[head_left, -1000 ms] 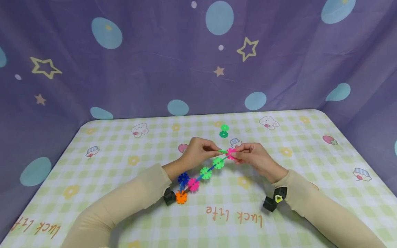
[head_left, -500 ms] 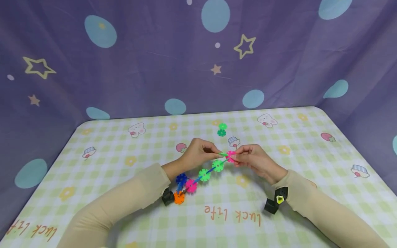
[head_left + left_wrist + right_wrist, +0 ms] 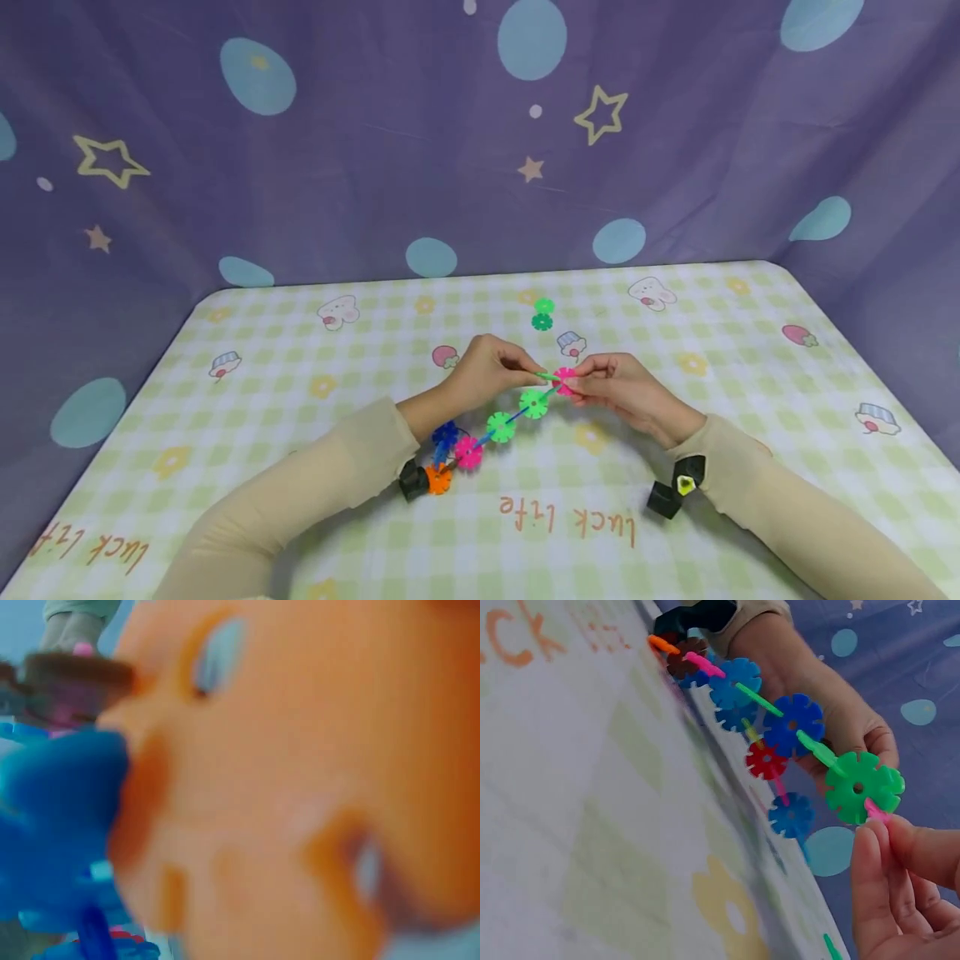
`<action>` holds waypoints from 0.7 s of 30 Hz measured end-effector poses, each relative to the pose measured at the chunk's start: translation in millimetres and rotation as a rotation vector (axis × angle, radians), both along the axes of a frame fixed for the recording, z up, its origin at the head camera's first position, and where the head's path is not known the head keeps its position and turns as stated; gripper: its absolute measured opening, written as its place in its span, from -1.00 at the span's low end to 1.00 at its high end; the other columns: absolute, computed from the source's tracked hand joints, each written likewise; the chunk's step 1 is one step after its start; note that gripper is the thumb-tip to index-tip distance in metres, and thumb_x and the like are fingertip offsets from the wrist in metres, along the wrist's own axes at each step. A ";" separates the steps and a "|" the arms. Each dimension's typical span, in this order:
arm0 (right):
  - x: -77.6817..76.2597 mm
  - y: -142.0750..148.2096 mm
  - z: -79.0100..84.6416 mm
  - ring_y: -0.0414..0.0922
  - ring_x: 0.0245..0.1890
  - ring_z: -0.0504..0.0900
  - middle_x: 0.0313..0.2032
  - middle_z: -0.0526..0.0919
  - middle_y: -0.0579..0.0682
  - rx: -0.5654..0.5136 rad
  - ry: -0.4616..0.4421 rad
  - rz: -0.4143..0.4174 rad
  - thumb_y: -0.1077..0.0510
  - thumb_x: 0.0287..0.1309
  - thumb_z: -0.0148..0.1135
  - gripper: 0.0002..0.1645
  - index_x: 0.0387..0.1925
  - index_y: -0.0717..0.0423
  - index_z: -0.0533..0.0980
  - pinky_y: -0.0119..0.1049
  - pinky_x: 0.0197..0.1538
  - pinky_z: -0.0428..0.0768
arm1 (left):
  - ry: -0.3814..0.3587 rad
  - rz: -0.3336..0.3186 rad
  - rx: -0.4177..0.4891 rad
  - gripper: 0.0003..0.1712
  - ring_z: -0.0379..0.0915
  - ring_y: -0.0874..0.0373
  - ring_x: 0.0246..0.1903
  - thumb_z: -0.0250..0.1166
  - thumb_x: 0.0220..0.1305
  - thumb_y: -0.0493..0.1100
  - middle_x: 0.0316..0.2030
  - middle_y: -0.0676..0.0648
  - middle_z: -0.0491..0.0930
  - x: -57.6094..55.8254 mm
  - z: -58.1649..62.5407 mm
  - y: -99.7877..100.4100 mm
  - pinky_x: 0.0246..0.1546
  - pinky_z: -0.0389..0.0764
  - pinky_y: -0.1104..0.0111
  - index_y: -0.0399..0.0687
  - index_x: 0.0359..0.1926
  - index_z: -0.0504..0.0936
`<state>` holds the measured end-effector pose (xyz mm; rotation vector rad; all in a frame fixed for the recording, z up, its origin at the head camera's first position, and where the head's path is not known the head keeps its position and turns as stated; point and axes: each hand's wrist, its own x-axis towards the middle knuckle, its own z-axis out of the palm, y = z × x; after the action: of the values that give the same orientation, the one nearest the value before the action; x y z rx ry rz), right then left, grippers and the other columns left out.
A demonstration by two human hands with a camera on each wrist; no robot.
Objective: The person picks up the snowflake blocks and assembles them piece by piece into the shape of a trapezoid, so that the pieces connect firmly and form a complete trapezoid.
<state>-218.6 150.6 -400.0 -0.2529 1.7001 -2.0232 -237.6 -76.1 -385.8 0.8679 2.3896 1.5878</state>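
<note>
A chain of notched snowflake discs hangs between the two hands in the head view. My right hand point(image 3: 618, 392) pinches a pink snowflake disc point(image 3: 565, 381) at the chain's right end. With thumb and fingertips, my left hand point(image 3: 487, 371) pinches a green disc point(image 3: 547, 377), seen edge-on against the pink one. The chain runs down-left through green discs point(image 3: 501, 427) and a lower pink disc point(image 3: 468, 452) to an orange disc point(image 3: 438, 479) near the left wrist. That orange disc point(image 3: 285, 765) fills much of the left wrist view, blurred. A side branch carries a red disc point(image 3: 766, 759).
Two loose green discs point(image 3: 543, 314) lie touching or nearly so, beyond the hands on the checked tablecloth point(image 3: 285, 433). Black wrist cameras point(image 3: 412, 481) sit on both sleeves, the left one close to the orange disc. A purple curtain point(image 3: 337, 167) stands behind the table.
Both hands have shifted slightly right and toward the person, bringing the chain with them. Their pinches look the same. The head view sways a little between frames.
</note>
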 end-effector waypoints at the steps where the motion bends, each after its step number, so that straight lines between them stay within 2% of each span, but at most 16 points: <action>1: 0.1 2.0 0.4 -0.18 -0.45 0.65 -0.48 0.68 -0.04 0.002 0.002 0.006 0.43 0.20 0.08 -0.78 -0.41 0.13 0.57 -0.31 -0.23 0.65 | -0.019 -0.001 -0.011 -0.93 0.63 0.13 -0.47 0.43 0.05 -0.26 -0.43 -0.09 0.71 -1.0 0.8 0.9 -0.40 0.64 0.35 -0.20 -0.41 0.76; 4: -1.4 6.5 1.2 -0.17 -0.42 0.65 -0.45 0.67 -0.03 0.008 0.000 0.031 0.41 0.21 0.08 -0.83 -0.36 0.16 0.55 -0.30 -0.20 0.65 | -0.069 -0.021 -0.031 -0.88 0.65 0.18 -0.42 0.42 0.06 -0.26 -0.36 -0.10 0.72 -6.1 3.5 -1.2 -0.36 0.65 0.35 -0.20 -0.33 0.76; 7: -4.4 10.5 -0.5 -0.17 -0.39 0.65 -0.43 0.66 -0.03 0.042 0.008 0.054 0.41 0.21 0.09 -0.89 -0.26 0.25 0.51 -0.28 -0.18 0.65 | -0.096 -0.060 -0.052 -0.80 0.65 0.20 -0.33 0.41 0.09 -0.21 -0.28 -0.07 0.72 -16.3 7.2 -10.2 -0.30 0.64 0.34 -0.18 -0.23 0.74; 10: -7.0 13.8 -3.0 -0.17 -0.35 0.64 -0.42 0.63 -0.03 0.105 0.054 0.082 0.40 0.20 0.11 -0.71 -0.04 0.43 0.43 -0.25 -0.15 0.64 | -0.108 -0.072 -0.038 -0.77 0.65 0.13 -0.27 0.38 0.12 -0.23 -0.23 -0.11 0.71 -32.8 11.0 -22.0 -0.23 0.64 0.28 -0.22 -0.18 0.72; 13: -8.4 15.2 -4.6 -0.19 -0.32 0.62 -0.42 0.59 -0.03 0.157 0.115 0.118 0.38 0.20 0.11 -0.51 0.15 0.52 0.30 -0.21 -0.11 0.64 | -0.126 -0.076 -0.029 -0.76 0.64 0.10 -0.21 0.37 0.12 -0.27 -0.19 -0.14 0.69 -53.0 11.0 -30.3 -0.17 0.63 0.27 -0.23 -0.16 0.71; 17: -8.2 15.5 -5.4 -0.21 -0.29 0.61 -0.39 0.60 -0.03 0.165 0.159 0.156 0.39 0.19 0.09 -0.51 0.13 0.58 0.31 -0.20 -0.09 0.63 | -0.154 -0.116 -0.075 -0.73 0.61 0.11 -0.10 0.37 0.12 -0.27 -0.13 -0.13 0.68 -77.0 6.2 -31.0 -0.09 0.60 0.29 -0.20 -0.11 0.69; 21: -6.7 15.5 -5.9 -0.19 -0.26 0.62 -0.31 0.63 -0.01 0.153 0.166 0.185 0.40 0.17 0.09 -0.55 0.08 0.58 0.34 -0.23 -0.09 0.63 | -0.161 -0.163 -0.125 -0.71 0.56 0.10 -0.02 0.36 0.14 -0.27 -0.08 -0.12 0.66 -93.7 3.2 -23.7 0.01 0.55 0.29 -0.18 -0.07 0.68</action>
<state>-225.3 166.1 -405.9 -0.5187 1.8470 -1.7705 -331.3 -99.7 -382.6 0.8516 2.2191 1.3774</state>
